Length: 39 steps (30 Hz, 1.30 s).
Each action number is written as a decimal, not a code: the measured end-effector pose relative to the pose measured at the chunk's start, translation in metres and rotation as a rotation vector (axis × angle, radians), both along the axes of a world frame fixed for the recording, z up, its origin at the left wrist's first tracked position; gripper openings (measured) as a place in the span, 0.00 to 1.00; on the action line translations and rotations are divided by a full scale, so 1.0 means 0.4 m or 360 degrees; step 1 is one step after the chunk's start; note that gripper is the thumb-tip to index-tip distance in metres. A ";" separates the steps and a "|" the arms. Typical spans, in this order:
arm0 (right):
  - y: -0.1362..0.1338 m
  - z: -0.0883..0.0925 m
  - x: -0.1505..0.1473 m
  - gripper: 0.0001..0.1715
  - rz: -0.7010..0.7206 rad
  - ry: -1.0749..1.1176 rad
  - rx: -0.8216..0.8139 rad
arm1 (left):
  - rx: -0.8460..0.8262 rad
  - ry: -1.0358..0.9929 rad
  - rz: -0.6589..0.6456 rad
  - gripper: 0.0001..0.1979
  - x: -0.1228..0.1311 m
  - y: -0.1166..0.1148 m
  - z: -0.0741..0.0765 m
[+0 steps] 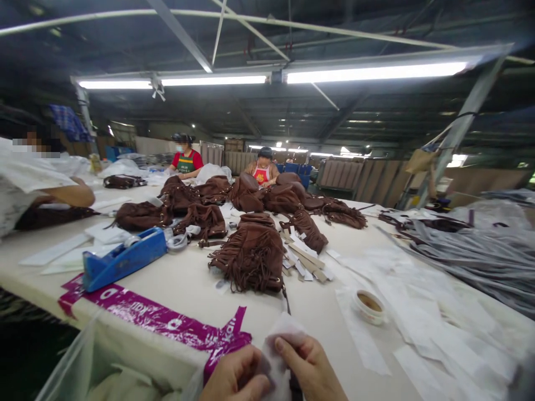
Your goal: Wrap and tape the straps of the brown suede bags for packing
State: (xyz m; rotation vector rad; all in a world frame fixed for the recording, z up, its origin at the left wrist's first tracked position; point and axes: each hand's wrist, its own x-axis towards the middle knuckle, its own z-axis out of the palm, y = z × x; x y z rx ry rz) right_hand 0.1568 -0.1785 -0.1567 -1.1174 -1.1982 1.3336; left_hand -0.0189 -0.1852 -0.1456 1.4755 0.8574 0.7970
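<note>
At the near table edge, a thin white sheet of tissue paper [281, 332] is bunched between my two hands. My right hand [312, 367] pinches it, thumb on top. The curled fingers of my left hand [234, 374] grip its left side. Something dark shows below the paper, mostly hidden. Beyond my hands lies a brown fringed bag [254, 257], its thin strap trailing toward me. Purple printed tape [159, 316] runs along the table edge to my left hand.
A blue tape dispenser [125, 257] stands left. A tape roll [369, 306] and loose white sheets [422, 317] lie right, near grey strips [480, 262]. Several brown bags [200, 220] fill the middle. An open bin [137, 345] is below left. Co-workers [188, 161] are around the table.
</note>
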 end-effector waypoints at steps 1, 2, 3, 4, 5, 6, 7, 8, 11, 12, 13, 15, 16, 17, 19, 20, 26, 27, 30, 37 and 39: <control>-0.006 0.003 -0.002 0.27 0.0036 -0.0015 -0.0001 | 0.0025 0.0027 0.0022 0.09 0.000 0.001 0.003; -0.011 0.004 -0.005 0.26 0.0078 -0.0018 0.0000 | 0.0026 0.0035 0.0040 0.11 0.002 0.004 0.005; -0.015 0.006 -0.006 0.26 0.0108 -0.0010 0.0010 | 0.0013 0.0028 0.0052 0.12 0.004 0.006 0.006; -0.018 0.007 -0.006 0.26 0.0130 0.0001 0.0019 | 0.0006 0.0024 0.0063 0.14 0.007 0.009 0.004; -0.020 0.008 -0.006 0.26 0.0133 0.0004 0.0036 | 0.0013 0.0032 0.0085 0.15 0.009 0.011 0.000; -0.022 0.010 -0.004 0.26 0.0110 -0.0004 0.0066 | 0.0028 0.0049 0.0107 0.16 0.011 0.013 -0.004; -0.023 0.012 -0.001 0.26 0.0070 -0.0018 0.0103 | 0.0049 0.0073 0.0131 0.15 0.012 0.014 -0.010; -0.024 0.015 0.002 0.25 0.0043 -0.0029 0.0124 | 0.0073 0.0100 0.0152 0.15 0.013 0.014 -0.015; -0.025 0.016 0.007 0.24 0.0009 -0.0018 0.0138 | 0.0127 0.0174 0.0188 0.15 0.012 0.015 -0.025; -0.025 0.015 0.007 0.25 0.0010 -0.0009 0.0135 | 0.0149 0.0192 0.0193 0.15 0.013 0.015 -0.028; -0.024 0.014 0.005 0.25 0.0002 -0.0001 0.0137 | 0.0171 0.0202 0.0191 0.17 0.014 0.016 -0.031; -0.022 0.012 0.000 0.26 -0.0046 0.0012 0.0151 | 0.0205 0.0192 0.0176 0.19 0.016 0.018 -0.036; -0.021 0.012 -0.004 0.26 -0.0061 0.0016 0.0153 | 0.0215 0.0174 0.0170 0.19 0.018 0.019 -0.038; -0.021 0.013 -0.007 0.26 -0.0074 0.0018 0.0152 | 0.0218 0.0150 0.0169 0.20 0.019 0.019 -0.039; -0.022 0.017 -0.013 0.26 -0.0086 0.0001 0.0144 | 0.0203 0.0087 0.0192 0.21 0.022 0.017 -0.032; -0.023 0.020 -0.017 0.26 -0.0069 -0.0023 0.0138 | 0.0195 0.0040 0.0213 0.22 0.023 0.016 -0.025; -0.044 0.021 -0.040 0.23 -0.0031 -0.0208 0.0087 | 0.0219 -0.0220 0.0225 0.22 0.033 0.012 0.022; -0.050 0.020 -0.036 0.21 0.0003 -0.0257 0.0073 | 0.0158 -0.0229 0.0218 0.22 0.033 0.014 0.019; -0.070 0.020 0.006 0.12 0.0087 -0.0730 0.0090 | -0.0084 -0.0289 0.0289 0.26 0.024 0.019 -0.011; -0.104 -0.026 0.095 0.39 -0.0128 -0.1763 0.0130 | -0.0367 -0.0409 0.0368 0.27 -0.011 0.011 -0.051; -0.106 -0.041 0.084 0.47 -0.0154 -0.1694 0.0157 | -0.0443 -0.0454 0.0411 0.25 -0.018 0.003 -0.052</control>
